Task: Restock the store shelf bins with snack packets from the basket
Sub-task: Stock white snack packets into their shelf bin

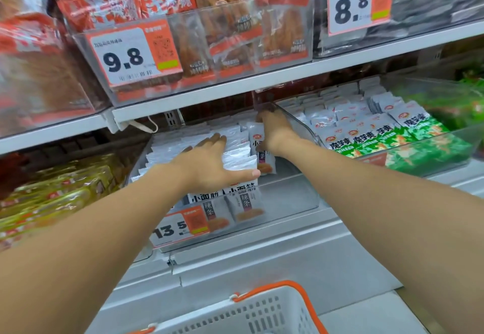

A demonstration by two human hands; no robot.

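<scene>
Head view: I'm mid-placement at the bin (296, 197). My left hand (209, 166), released flat, steadies the packets (235, 155); my right hand (275, 132) grasps one packet (265, 160) at 2 o'clock. Next, seat it upright. Basket (262, 312) waits at 6.

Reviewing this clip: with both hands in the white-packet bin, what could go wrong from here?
1. The right hand is slotting a white packet beside an open gap at the clear bin's right side; it may tip over.
2. The left hand lies flat on the packet rows; lifting it might let them topple.
</scene>
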